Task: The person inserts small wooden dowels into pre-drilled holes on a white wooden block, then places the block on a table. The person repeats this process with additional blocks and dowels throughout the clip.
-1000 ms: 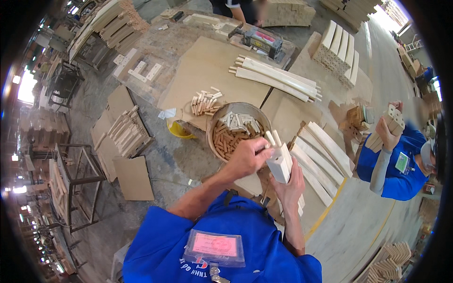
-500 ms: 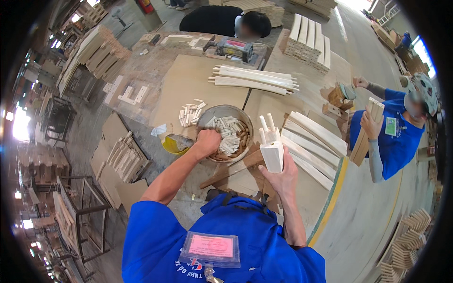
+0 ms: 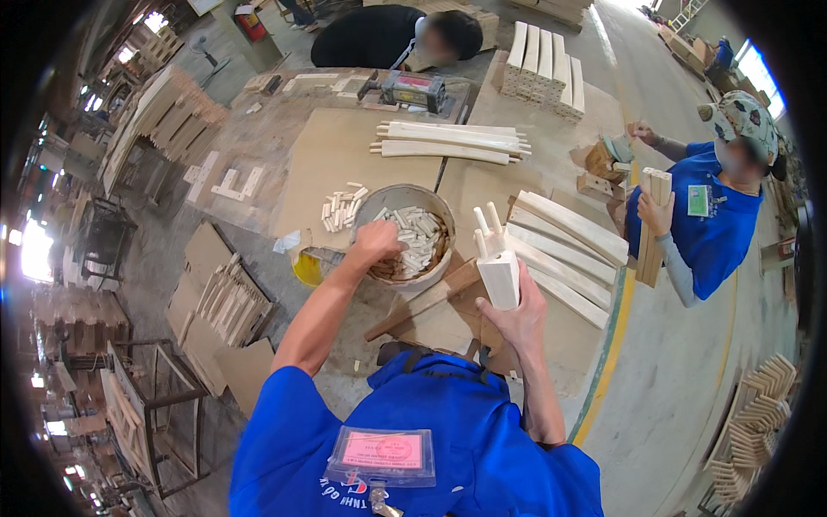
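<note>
My left hand (image 3: 376, 241) reaches into a round bucket (image 3: 431, 269) filled with short wooden dowels (image 3: 418, 237), its fingers closed among them. My right hand (image 3: 513, 320) holds a pale wooden block (image 3: 499, 274) upright, with two dowels sticking out of its top end. The block is just right of the bucket, above a brown wooden strip (image 3: 422, 302) lying on the bench.
A stack of long pale slats (image 3: 564, 250) lies right of the block, more dowels (image 3: 340, 207) on a cardboard sheet (image 3: 332, 164). A person in blue (image 3: 706, 215) holds wooden pieces at right; another in black (image 3: 388, 39) leans at the far end. A yellow container (image 3: 306, 269) sits left of the bucket.
My left hand went from beside the wooden block to the bucket and now sits among the dowels. The right hand keeps the block upright, a bit higher.
</note>
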The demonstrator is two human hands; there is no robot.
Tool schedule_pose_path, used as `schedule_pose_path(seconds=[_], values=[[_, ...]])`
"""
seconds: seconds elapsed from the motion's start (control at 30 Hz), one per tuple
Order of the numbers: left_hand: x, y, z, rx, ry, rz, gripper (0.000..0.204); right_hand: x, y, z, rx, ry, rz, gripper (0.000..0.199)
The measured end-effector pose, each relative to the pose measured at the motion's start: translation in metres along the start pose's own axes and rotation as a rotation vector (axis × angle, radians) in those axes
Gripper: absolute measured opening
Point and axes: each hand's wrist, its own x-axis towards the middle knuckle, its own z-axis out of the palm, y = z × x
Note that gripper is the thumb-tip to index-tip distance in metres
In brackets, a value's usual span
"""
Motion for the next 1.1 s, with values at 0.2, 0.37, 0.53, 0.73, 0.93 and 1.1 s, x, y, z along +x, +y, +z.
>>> schedule_pose_path(seconds=[0.2, 0.37, 0.53, 0.73, 0.93, 1.1], values=[[0.026, -0.001, -0.01, -0.276, -0.372, 0.15, 0.027, -0.001, -0.007, 0.004, -0.008, -0.026, -0.031, 0.096], [-0.009, 0.031, -0.064, -1.116, -0.439, -0.022, 0.018, -0.003, 0.008, 0.002, -0.031, -0.019, 0.025, 0.096], [-0.063, 0.08, -0.136, -1.4, -0.159, 0.258, 0.015, 0.006, 0.002, 0.004, -0.065, -0.179, -0.01, 0.091], [-0.063, 0.112, -0.137, -0.63, 0.559, 0.654, 0.014, 0.021, -0.004, 0.008, -0.043, -0.349, -0.065, 0.084], [-0.061, 0.12, -0.114, -0.743, 0.515, 0.391, 0.012, 0.024, -0.006, 0.006, -0.019, -0.278, -0.13, 0.082], [-0.059, 0.123, -0.104, -0.895, 0.47, 0.309, 0.007, 0.029, 0.001, 0.01, -0.071, -0.249, -0.171, 0.085]])
